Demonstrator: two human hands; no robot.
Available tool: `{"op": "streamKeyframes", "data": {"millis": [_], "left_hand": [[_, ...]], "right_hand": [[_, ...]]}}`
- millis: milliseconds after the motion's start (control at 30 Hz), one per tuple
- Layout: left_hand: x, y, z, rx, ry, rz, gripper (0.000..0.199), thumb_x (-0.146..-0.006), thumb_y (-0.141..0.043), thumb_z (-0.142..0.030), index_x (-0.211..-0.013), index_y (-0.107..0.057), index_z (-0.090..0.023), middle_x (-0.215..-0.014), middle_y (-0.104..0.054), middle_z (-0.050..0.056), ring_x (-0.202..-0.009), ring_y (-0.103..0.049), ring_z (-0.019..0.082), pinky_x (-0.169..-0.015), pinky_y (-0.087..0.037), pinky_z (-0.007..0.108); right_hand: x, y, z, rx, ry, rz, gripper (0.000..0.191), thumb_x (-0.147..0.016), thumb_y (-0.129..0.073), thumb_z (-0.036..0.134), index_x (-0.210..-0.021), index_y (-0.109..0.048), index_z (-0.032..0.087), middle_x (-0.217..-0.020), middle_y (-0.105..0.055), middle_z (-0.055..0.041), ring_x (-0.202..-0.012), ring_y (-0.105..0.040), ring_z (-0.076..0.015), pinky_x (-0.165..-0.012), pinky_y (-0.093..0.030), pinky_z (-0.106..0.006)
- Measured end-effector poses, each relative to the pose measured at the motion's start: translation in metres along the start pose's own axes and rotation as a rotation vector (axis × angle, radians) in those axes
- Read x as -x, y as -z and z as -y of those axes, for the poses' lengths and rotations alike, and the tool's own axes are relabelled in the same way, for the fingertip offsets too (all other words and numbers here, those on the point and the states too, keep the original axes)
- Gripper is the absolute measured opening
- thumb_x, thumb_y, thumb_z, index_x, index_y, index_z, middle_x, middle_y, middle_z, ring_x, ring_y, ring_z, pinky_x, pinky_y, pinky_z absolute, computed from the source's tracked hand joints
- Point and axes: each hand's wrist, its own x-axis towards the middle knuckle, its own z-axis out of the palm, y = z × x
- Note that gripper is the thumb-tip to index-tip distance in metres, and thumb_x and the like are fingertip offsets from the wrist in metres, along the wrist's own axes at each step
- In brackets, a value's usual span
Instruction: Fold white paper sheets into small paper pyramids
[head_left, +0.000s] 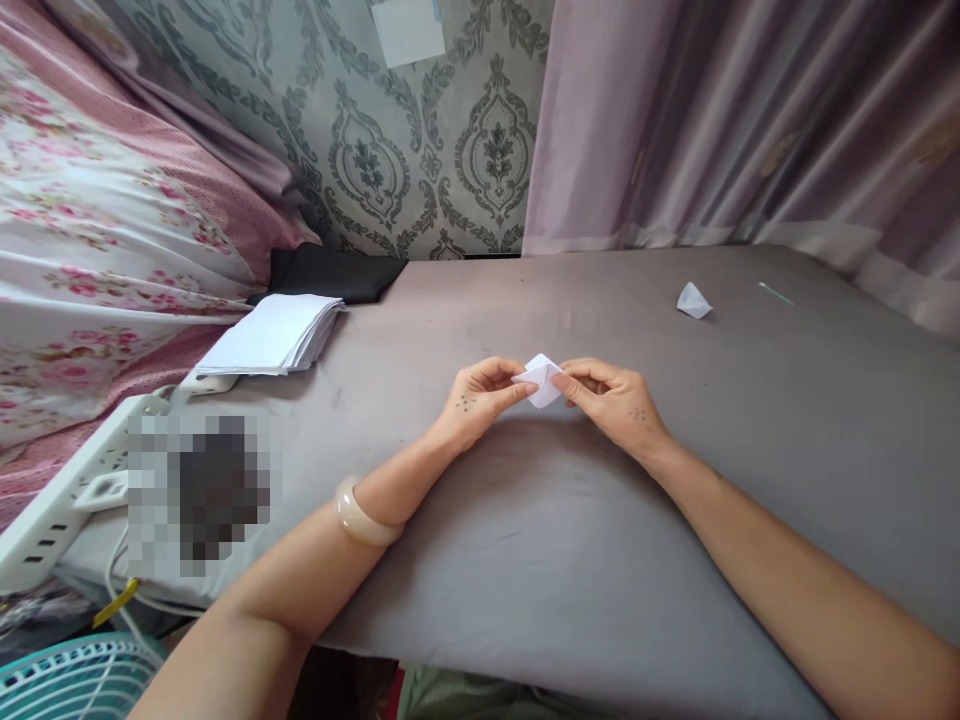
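A small piece of folded white paper [543, 372] is held up over the grey-covered surface [480, 480], between both hands. My left hand [484, 398] pinches its left side, thumb on the near face and fingers behind. On the opposite side, my right hand [611, 400] grips the paper in the same way, its thumb close to the left one. The fingertips behind the paper are partly hidden. Farther back on the right lies another folded white paper piece [694, 301], apart from the hands.
A stack of white paper sheets [274, 335] lies at the left, by a black flat item [337, 272]. Near the right back is a thin green stick [776, 293]. A white power strip [97, 480] runs along the left edge; a teal fan [79, 680] stands below.
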Motion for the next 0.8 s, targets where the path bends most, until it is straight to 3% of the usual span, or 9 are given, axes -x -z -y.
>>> {"op": "streamKeyframes", "data": {"millis": [167,300,400,600,700,800], "left_hand": [[0.0003,-0.0034,0.0015,0.065,-0.082,-0.035,0.027,-0.066,-0.082,-0.024,-0.082,-0.061,-0.016,-0.082,-0.069,0.0,-0.077,-0.064,0.012,-0.076,-0.049,0.027],[0.0014,-0.005,0.0012,0.083,-0.106,-0.036,0.043,-0.069,-0.08,-0.021,-0.107,-0.059,-0.02,-0.093,-0.072,0.003,-0.085,-0.066,0.014,-0.081,-0.049,0.03],[0.0015,-0.0048,0.0015,0.057,-0.115,-0.033,0.047,-0.071,-0.078,-0.02,-0.114,-0.059,-0.02,-0.095,-0.071,0.004,-0.089,-0.065,0.015,-0.085,-0.048,0.03],[0.0037,0.0002,-0.004,-0.046,0.058,0.063,0.046,-0.072,-0.078,-0.028,-0.114,-0.062,-0.017,-0.096,-0.069,0.006,-0.085,-0.064,0.016,-0.082,-0.049,0.032],[0.0039,0.0021,-0.0056,-0.125,0.136,0.07,0.036,-0.073,-0.076,-0.035,-0.101,-0.068,-0.014,-0.087,-0.069,0.006,-0.077,-0.063,0.014,-0.077,-0.048,0.03],[0.0019,0.002,-0.0035,-0.055,0.189,0.013,0.031,-0.069,-0.079,-0.037,-0.085,-0.069,-0.012,-0.078,-0.068,0.005,-0.07,-0.061,0.013,-0.071,-0.049,0.029]], "right_hand": [[0.0014,-0.0075,-0.0015,-0.142,0.037,-0.091,0.025,-0.069,-0.078,0.04,-0.08,-0.066,0.022,-0.08,-0.071,-0.0014,-0.075,-0.067,-0.0161,-0.077,-0.056,-0.034],[0.0015,-0.0095,-0.0008,-0.217,-0.006,-0.112,0.033,-0.067,-0.08,0.037,-0.092,-0.063,0.023,-0.083,-0.071,0.0,-0.078,-0.068,-0.0156,-0.079,-0.056,-0.034],[0.0014,-0.0096,0.0003,-0.201,-0.011,-0.113,0.033,-0.069,-0.079,0.036,-0.094,-0.062,0.023,-0.085,-0.072,-0.0005,-0.078,-0.068,-0.0153,-0.079,-0.056,-0.033],[0.0039,-0.006,0.0029,-0.023,0.017,-0.012,0.037,-0.076,-0.072,0.036,-0.109,-0.061,0.023,-0.086,-0.073,-0.0011,-0.074,-0.066,-0.0149,-0.076,-0.053,-0.033],[0.0042,-0.0045,0.003,0.083,0.048,0.057,0.045,-0.078,-0.071,0.034,-0.119,-0.057,0.024,-0.087,-0.072,-0.0011,-0.073,-0.063,-0.0144,-0.076,-0.052,-0.033],[0.0019,-0.0039,0.001,-0.021,0.025,0.008,0.049,-0.076,-0.072,0.039,-0.12,-0.056,0.023,-0.096,-0.071,-0.0039,-0.076,-0.064,-0.0152,-0.074,-0.053,-0.033]]}}
